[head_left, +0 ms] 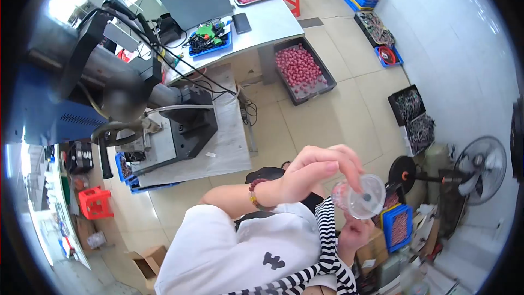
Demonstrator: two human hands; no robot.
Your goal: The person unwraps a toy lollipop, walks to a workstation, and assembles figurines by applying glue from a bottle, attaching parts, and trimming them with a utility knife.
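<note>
A clear plastic cup [364, 196] with a lid, reddish inside, is tilted in front of my body. My left hand [322, 168], with a beaded bracelet at its wrist, arches over the cup from the left. Its bent fingertips touch the lid near the upper edge, and the thumb stands apart from it. Close beneath the cup, my right hand [355, 233] is closed around its lower part, with some of its fingers hidden behind the cup.
A press-like machine [188, 123] stands on the bench at left. A black crate of pink pieces [327, 84] sits on the floor ahead. At right are a fan [480, 169] and a blue tray [388, 228]. A red stool [95, 203] stands at lower left.
</note>
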